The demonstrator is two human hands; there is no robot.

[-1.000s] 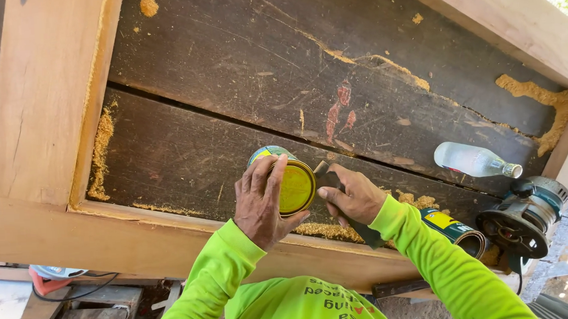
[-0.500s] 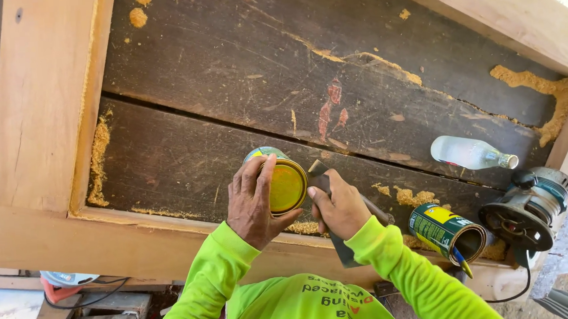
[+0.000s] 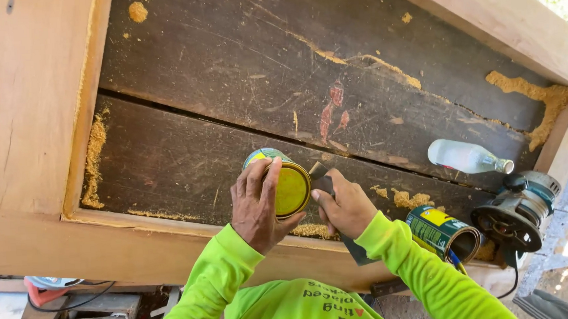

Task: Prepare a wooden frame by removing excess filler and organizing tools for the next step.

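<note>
Can [image 3: 285, 182]: round tin, yellow lid, green side; held above the dark wooden tabletop [image 3: 227, 84].
Left hand [image 3: 257, 207]: fingers [image 3: 265, 174] wrapped over the lid rim.
Right hand [image 3: 346, 208]: clenched on a flat dark tool [image 3: 321, 177] set at the lid's edge.

The person wears a bright neon yellow-green shirt [image 3: 293, 310] with long sleeves. The sleeves reach the wrists and end in snug cuffs. On the chest, at 6 o'clock of the view, there is dark printed lettering. Both hands are bare.
</note>
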